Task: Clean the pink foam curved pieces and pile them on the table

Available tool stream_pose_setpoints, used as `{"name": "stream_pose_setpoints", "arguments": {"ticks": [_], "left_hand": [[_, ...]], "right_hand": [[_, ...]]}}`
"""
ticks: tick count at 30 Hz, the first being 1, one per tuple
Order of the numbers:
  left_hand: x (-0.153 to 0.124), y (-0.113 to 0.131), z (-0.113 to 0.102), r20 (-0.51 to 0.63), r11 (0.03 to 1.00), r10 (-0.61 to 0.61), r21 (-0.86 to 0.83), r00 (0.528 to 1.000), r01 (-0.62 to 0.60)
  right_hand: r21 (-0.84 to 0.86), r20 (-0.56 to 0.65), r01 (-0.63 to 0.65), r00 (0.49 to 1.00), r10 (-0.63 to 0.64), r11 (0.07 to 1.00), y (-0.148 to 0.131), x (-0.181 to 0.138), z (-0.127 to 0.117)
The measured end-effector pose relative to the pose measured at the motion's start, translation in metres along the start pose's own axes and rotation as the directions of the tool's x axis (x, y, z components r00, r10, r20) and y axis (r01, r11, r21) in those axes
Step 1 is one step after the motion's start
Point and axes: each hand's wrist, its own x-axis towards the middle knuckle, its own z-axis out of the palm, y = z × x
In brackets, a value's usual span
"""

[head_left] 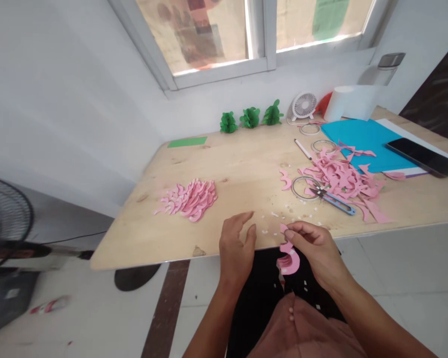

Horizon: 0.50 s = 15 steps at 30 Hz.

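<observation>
Between the thumb and fingers of my right hand [309,244] is a stack of pink paper cutouts [291,262] with a curved, hook-like outline, hanging just past the table's front edge. My left hand [239,241] is empty, its thumb and fingers apart, over the table edge to the left of the stack. Farther left lies a heap of similar pink curved cutouts [197,200]. Thread snips [334,200] with blue handles rest beside a pile of pink paper scraps [343,174]. A single pink curved piece [284,180] lies left of the snips.
Three green paper ornaments [250,118] and a small white fan [304,105] stand along the wall. A green paper strip [187,142], a pen [303,148], a tape roll [324,146], blue sheets [362,139] and a black phone [424,156] lie on the wooden table [134,233].
</observation>
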Motion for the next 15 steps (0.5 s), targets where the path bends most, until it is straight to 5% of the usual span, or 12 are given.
{"name": "stream_pose_setpoints", "arguments": {"ticks": [6, 15], "left_hand": [[-0.014, 0.014, -0.008, 0.140, 0.943, -0.232, -0.208, 0.962, 0.258], [-0.023, 0.023, -0.003, 0.414, 0.756, -0.254, -0.479, 0.874, 0.447]], "right_hand": [[0.003, 0.000, 0.026, 1.000, -0.026, 1.000, -0.002, 0.001, 0.003], [-0.054, 0.020, 0.112, 0.994, -0.112, 0.992, -0.003, 0.000, 0.003]]}}
